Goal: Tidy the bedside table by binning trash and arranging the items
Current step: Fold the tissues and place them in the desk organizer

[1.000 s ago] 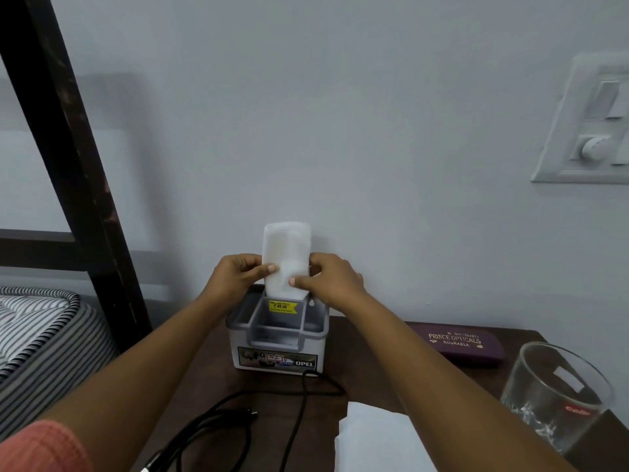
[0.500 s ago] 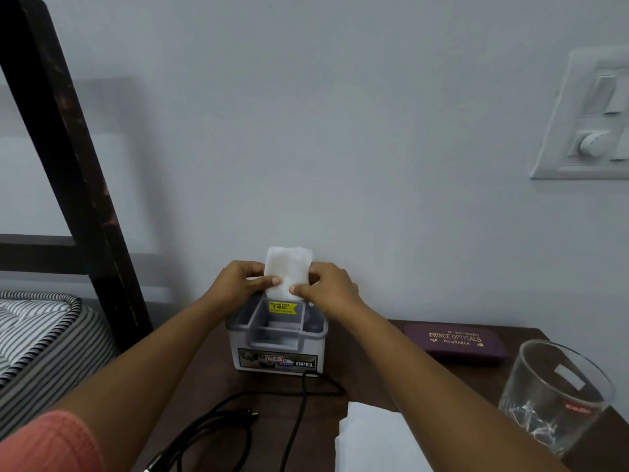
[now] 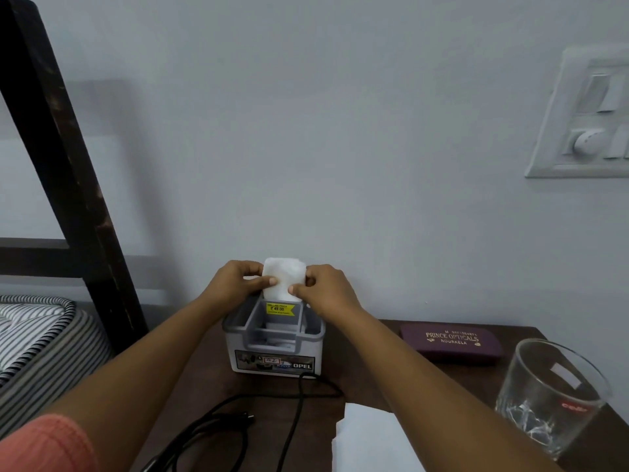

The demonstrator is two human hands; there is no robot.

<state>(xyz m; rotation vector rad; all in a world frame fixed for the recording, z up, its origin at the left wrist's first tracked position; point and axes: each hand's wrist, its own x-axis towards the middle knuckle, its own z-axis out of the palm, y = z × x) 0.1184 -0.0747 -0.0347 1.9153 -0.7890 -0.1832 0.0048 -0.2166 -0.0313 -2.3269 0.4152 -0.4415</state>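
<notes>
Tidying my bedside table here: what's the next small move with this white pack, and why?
Probably press it down: the left hand and right hand pinch the white pack, its lower end in the grey organiser's rear slot, its top standing above the rim.

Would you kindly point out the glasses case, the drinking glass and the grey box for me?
glasses case (image 3: 451,345): head view, middle of its purple lid.
drinking glass (image 3: 548,407): head view, its clear side wall.
grey box (image 3: 275,361): head view, its labelled front wall.

Matt grey plastic organiser, clear glossy glass, dark wooden table
</notes>
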